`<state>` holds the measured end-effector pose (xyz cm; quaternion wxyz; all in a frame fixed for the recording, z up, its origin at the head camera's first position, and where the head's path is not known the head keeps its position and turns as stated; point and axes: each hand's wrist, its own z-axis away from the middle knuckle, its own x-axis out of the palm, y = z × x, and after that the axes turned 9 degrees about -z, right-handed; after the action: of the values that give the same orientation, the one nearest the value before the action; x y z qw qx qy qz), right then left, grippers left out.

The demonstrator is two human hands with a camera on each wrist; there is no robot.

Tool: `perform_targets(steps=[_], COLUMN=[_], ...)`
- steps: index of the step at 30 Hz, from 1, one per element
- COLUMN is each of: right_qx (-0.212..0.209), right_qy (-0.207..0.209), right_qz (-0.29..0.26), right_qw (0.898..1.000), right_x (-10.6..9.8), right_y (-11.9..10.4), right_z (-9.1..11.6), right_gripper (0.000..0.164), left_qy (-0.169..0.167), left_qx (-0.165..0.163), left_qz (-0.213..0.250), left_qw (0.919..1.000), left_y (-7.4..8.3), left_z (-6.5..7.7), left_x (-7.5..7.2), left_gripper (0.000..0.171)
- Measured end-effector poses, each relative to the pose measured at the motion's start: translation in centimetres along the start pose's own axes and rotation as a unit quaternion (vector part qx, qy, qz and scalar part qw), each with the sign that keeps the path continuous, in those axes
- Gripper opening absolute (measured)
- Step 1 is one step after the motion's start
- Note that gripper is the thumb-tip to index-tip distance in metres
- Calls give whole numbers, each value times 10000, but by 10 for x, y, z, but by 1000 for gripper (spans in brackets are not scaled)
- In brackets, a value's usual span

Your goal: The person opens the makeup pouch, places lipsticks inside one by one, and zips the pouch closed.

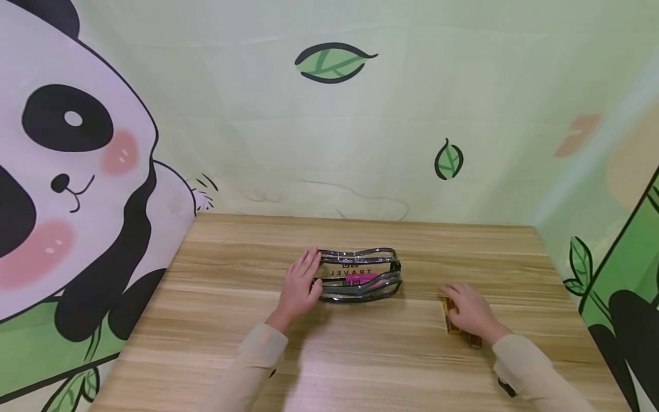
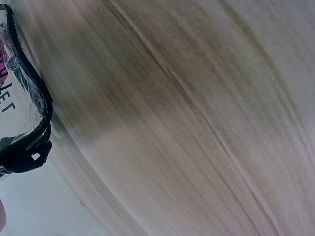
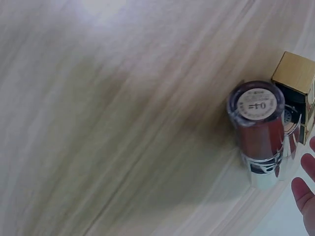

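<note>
A clear pouch (image 1: pixel 360 298) with black edging and the printed word TRAVEL lies on the table, a pink item (image 1: pixel 362 279) showing through it. My left hand (image 1: pixel 298 286) touches the pouch's left end, fingers toward the back edge and thumb toward the front. In the left wrist view, part of the pouch (image 2: pixel 45 105) shows at the left edge. My right hand (image 1: pixel 471 312) is over a gold item (image 1: pixel 448 323), partly covering it. Beside the gold case (image 3: pixel 294 73) in the right wrist view is a dark red lip-colour tube (image 3: pixel 261 137) with a round label; fingertips show close by.
The wood-grain table (image 1: pixel 216 315) ends at a back edge against a green wall hanging (image 1: pixel 247 114) printed with pandas and leaves. A small brown item (image 1: pixel 476 341) lies under the right wrist, and a dark object (image 1: pixel 507 388) shows by the right sleeve.
</note>
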<state>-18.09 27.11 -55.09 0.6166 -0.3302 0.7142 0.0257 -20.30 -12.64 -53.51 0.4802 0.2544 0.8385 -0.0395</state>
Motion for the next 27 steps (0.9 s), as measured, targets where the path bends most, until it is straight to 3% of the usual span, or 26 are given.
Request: perform_targets(steps=[14, 21, 27], right_qx=[137, 96, 72], right_qy=[-321, -329, -305], right_qz=[41, 43, -8], right_qw=[9994, 9994, 9995], right_x=[3, 3, 2], right_y=[2, 1, -2], right_z=[8, 8, 8], right_gripper=[43, 33, 29], left_qy=[11, 104, -29], left_qx=[-29, 20, -54], left_qz=[65, 12, -13], left_qw=[10000, 9999, 10000], left_y=[0, 1, 1], left_z=[0, 0, 1], left_x=[0, 1, 0], left_gripper=[57, 56, 55])
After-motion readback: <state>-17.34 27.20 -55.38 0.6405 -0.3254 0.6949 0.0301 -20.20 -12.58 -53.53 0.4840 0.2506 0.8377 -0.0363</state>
